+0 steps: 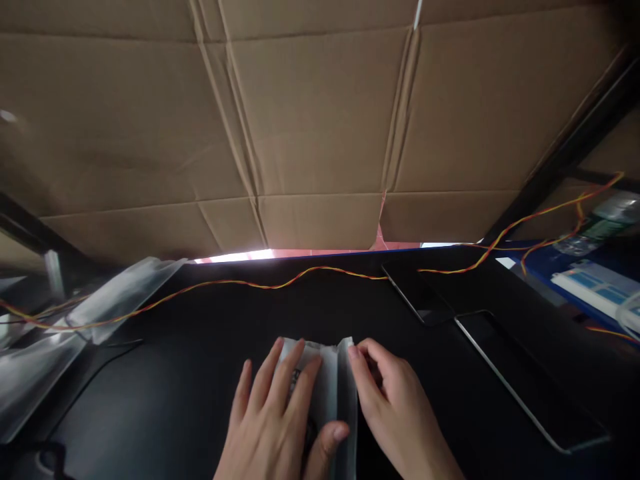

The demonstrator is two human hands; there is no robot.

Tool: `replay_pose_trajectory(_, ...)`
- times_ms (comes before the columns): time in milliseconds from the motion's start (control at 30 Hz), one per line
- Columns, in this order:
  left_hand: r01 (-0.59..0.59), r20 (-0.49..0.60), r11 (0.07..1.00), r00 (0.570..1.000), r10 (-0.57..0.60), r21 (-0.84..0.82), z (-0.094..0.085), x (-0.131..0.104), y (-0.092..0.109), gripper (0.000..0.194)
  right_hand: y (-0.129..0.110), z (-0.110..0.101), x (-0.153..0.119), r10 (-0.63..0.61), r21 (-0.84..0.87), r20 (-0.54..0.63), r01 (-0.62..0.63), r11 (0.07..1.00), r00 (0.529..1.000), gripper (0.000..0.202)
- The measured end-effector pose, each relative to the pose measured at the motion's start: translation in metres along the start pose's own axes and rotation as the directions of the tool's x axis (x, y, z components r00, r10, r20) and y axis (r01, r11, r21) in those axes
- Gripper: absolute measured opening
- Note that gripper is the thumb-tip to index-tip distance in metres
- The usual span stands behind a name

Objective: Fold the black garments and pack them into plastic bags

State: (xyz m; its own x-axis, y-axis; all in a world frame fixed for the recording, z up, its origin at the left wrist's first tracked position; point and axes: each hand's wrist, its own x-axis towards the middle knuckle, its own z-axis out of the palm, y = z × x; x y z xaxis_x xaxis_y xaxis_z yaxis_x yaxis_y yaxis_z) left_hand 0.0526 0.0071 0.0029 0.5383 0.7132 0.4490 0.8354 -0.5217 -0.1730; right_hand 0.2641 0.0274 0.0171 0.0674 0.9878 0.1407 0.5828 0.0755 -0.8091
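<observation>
A pale, whitish folded sheet (327, 383), paper or thin plastic, lies on the black table directly in front of me. My left hand (275, 413) rests flat on it with fingers spread, covering much of its left side. Dark marks or a dark thing show between those fingers, too hidden to name. At the sheet's upper right corner, my right hand (395, 400) is closed, thumb and curled fingers pinching the edge. A crease or folded strip runs lengthwise along the right side of the sheet.
A phone (417, 293) and a larger tablet (530, 380) lie to the right. Twisted red-yellow wires (270, 287) cross the table (165, 387). Clear plastic bags (130, 300) sit left; a bottle (600, 223) and a white-blue box (600, 287) stand far right. Cardboard (310, 120) walls the back.
</observation>
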Motion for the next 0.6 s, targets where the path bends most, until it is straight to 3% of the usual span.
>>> replay_pose_trajectory(167, -0.125, 0.019, 0.988, 0.992, 0.127, -0.085, 0.005, 0.020, 0.008, 0.069, 0.015, 0.002, 0.014, 0.032, -0.109, 0.011, -0.030, 0.994, 0.999, 0.041)
replay_pose_trajectory(333, -0.039, 0.009, 0.992, 0.999, 0.041, -0.118, 0.014, 0.012, 0.014, 0.071, 0.010, 0.004, 0.021, 0.035, -0.195, 0.074, -0.020, 0.981, 0.997, 0.031)
replay_pose_trajectory(600, 0.050, 0.038, 0.991, 0.998, -0.046, -0.125, 0.012, 0.008, 0.018, 0.062, -0.003, 0.003, 0.020, 0.046, -0.269, 0.142, -0.006, 0.963, 0.989, 0.035)
